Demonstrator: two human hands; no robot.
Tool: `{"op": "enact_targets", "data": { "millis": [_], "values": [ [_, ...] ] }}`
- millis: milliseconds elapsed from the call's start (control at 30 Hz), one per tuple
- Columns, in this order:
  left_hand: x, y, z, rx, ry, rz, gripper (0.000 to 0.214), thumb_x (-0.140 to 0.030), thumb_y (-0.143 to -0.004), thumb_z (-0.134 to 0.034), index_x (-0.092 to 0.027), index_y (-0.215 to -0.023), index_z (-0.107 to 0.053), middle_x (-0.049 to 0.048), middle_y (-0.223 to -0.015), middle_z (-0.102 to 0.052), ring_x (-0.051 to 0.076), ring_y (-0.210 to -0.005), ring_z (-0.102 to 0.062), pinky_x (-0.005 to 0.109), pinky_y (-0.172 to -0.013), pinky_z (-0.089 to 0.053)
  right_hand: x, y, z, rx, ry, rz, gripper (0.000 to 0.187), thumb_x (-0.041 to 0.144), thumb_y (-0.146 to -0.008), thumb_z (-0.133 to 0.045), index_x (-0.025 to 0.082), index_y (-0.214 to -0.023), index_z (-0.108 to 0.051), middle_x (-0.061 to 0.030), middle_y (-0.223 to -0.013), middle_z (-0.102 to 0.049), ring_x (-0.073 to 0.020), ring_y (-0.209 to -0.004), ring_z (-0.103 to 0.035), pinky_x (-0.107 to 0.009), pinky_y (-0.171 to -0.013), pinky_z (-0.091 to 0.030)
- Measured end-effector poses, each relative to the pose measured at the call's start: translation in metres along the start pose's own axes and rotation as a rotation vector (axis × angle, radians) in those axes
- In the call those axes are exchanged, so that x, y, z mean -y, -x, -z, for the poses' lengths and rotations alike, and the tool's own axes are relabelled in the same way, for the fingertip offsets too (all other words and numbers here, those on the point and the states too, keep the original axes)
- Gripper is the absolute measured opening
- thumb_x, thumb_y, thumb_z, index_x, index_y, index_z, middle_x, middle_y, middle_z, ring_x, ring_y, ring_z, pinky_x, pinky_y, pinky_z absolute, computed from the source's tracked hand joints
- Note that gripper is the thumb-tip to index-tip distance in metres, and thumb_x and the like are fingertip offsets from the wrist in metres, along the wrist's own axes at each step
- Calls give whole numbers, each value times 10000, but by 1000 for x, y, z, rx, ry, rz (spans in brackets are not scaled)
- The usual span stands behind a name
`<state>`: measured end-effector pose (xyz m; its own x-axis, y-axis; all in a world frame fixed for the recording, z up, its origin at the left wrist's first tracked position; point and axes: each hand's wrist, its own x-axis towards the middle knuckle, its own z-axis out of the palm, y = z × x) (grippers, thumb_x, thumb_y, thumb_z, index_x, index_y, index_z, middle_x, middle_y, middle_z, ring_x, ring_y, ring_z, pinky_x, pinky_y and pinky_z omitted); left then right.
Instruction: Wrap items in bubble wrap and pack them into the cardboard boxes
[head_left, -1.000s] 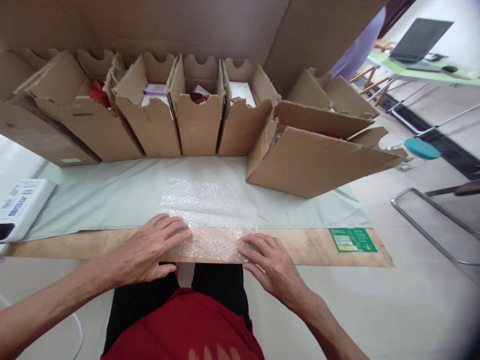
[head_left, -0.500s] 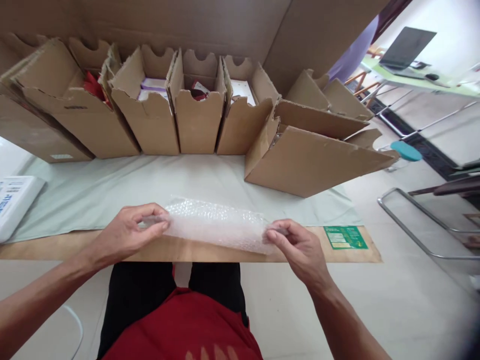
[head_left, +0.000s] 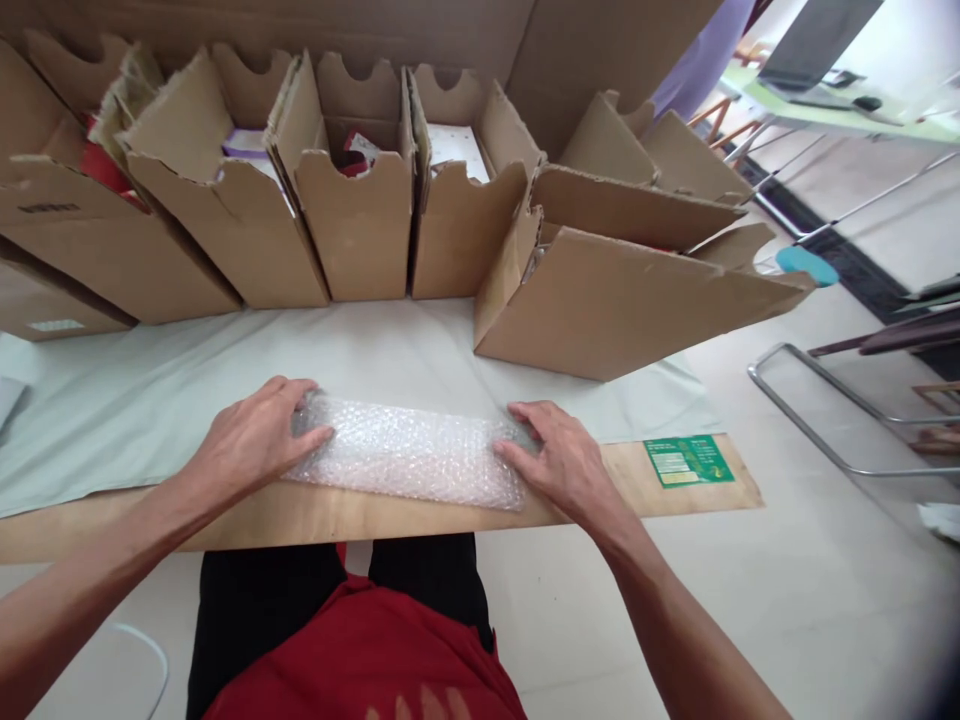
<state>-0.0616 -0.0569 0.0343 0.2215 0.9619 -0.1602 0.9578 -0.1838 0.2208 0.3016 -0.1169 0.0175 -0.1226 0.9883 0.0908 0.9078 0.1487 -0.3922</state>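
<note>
A clear strip of bubble wrap (head_left: 420, 455) rests across the table's front edge, partly on the pale cloth and partly on bare wood. My left hand (head_left: 259, 425) holds its left end, thumb on top and fingers curved at the far edge. At the right end my right hand (head_left: 559, 455) has its thumb on the wrap and its fingers bent around the back corner. Both grips look loose, with thumb and fingers some way apart. The undersides of the fingers are hidden.
Several upright cardboard file boxes (head_left: 356, 230) line the back, papers and packets inside. One cardboard box (head_left: 615, 310) stands angled at the right. A green printed card (head_left: 688, 462) lies on the wooden table edge (head_left: 225, 520). A metal-framed chair (head_left: 795, 420) is on the floor at right.
The bubble wrap has come down flat onto the table from between my pinching fingers. My hands have loosened and spread at its ends. The view has shifted slightly.
</note>
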Motion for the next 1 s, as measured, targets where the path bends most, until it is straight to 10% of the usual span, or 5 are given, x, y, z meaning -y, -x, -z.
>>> {"op": "enact_targets", "data": {
  "millis": [167,533,700,1000],
  "values": [
    [-5,-2,0,62,-5,-89,263,-375,-869,-494,-226,-652,-502,56,-818,-638,195,-640,-554,318,-581,-364,9,-4,-1,67,4,23,47,242,-870,-630,206,-840,-625,-85,-983,-704,-276,-924,-643,-400,-850,-460],
    [-22,8,21,122,63,57,188,-408,-834,-454,-244,-744,-436,-10,-644,-542,182,-595,-485,307,-598,-325,17,7,12,154,-265,-134,263,205,-825,-570,203,-1074,-653,30,-682,-614,-174,-632,-564,-289,-652,-385],
    [2,14,27,111,72,-20,150,-342,-832,-459,-238,-829,-567,3,-761,-654,197,-677,-573,308,-637,-387,44,32,15,376,-570,-43,92,193,-846,-563,190,-832,-653,14,-725,-635,-137,-637,-549,-244,-590,-377],
    [1,-26,43,-503,-150,-235,294,-270,-938,-516,-171,-1189,-633,132,-1136,-701,327,-1098,-625,446,-931,-475,108,47,-17,509,-671,57,77,235,-904,-692,183,-954,-721,16,-728,-700,-135,-630,-614,-231,-597,-437]
  ]
}}
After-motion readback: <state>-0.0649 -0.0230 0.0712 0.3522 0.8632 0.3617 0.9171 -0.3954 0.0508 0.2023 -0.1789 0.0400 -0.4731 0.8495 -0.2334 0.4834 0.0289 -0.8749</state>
